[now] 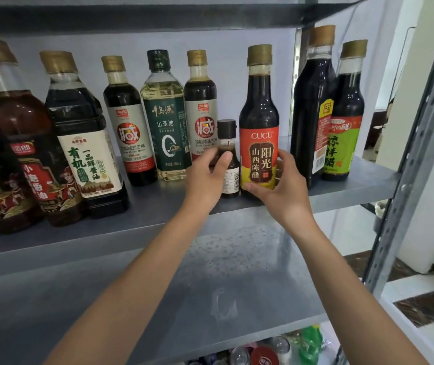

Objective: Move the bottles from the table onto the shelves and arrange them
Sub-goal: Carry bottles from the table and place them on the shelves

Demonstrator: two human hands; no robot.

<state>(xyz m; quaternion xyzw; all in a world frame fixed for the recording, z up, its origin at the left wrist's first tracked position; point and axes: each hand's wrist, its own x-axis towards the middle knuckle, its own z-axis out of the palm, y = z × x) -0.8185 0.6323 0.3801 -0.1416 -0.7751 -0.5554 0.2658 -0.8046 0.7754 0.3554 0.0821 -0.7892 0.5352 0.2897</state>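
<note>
Crowding is the hazard: left hand [205, 177] pinching the small bottle [230, 176] and right hand [287, 193] curled round the vinegar bottle [259, 114], side by side on the shelf [158, 204], might topple either.

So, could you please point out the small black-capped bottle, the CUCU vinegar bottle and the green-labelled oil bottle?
small black-capped bottle [227, 128]: head view, on its black cap.
CUCU vinegar bottle [259, 108]: head view, on its dark shoulder.
green-labelled oil bottle [168, 133]: head view, on its green label.

You're facing what looks like a shop stockroom or pantry: grey metal shelving [342, 192] with perforated uprights [418, 159], lined with labelled bottles [167, 119] of sauce, vinegar and oil, a tiled floor [426, 304] beside it.
</note>
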